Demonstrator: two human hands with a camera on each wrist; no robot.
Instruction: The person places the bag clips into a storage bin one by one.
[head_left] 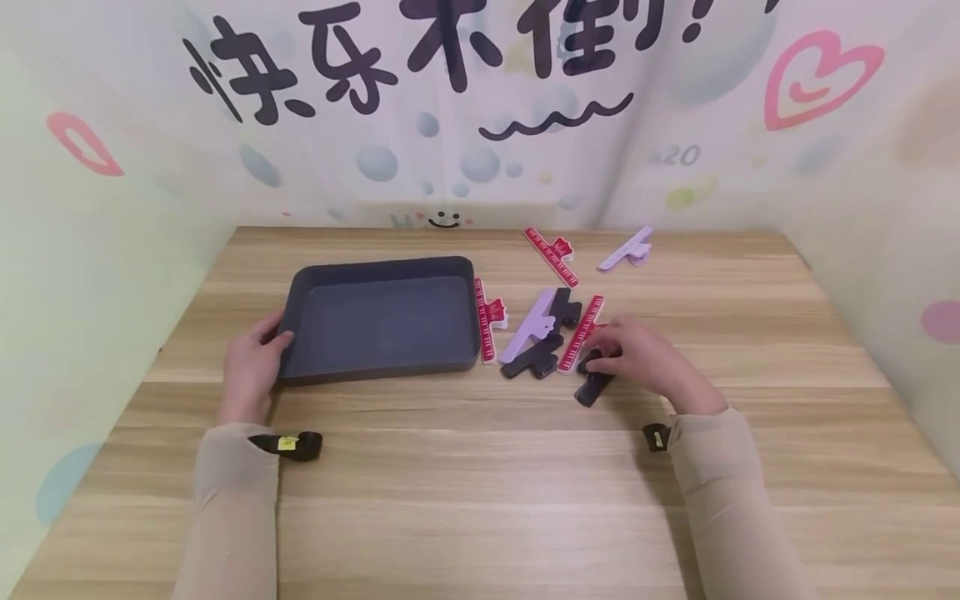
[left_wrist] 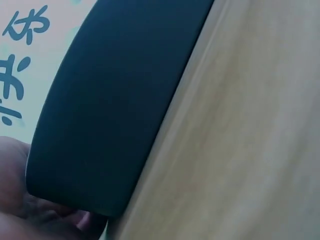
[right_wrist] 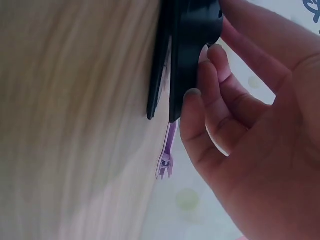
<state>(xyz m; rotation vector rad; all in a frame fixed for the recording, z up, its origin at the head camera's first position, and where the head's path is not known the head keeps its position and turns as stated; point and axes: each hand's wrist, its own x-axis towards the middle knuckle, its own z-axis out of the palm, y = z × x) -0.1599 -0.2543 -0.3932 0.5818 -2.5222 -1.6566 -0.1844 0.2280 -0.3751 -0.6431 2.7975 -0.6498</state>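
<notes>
My left hand (head_left: 251, 367) grips the left side of a dark rectangular baking tray (head_left: 390, 321), thumb over the rim. Up close in the left wrist view, the tray's outer wall (left_wrist: 115, 100) hides most of those fingers. On the right, my right hand (head_left: 643, 354) pinches a black clip (head_left: 594, 389) low over the table; the right wrist view has fingertips against this black clip (right_wrist: 187, 65). Just left of that hand lies a red clip (head_left: 582, 335) with white marks. Beside it are a purple clip (head_left: 529, 327) and another black clip (head_left: 534, 358).
Against the tray's right side lies a red clip (head_left: 487, 321). Farther back are another red clip (head_left: 552, 257) and a purple clip (head_left: 627, 250). A third black clip (head_left: 565, 308) lies behind the group. A printed cloth (head_left: 465, 167) hangs at the wooden table's back edge.
</notes>
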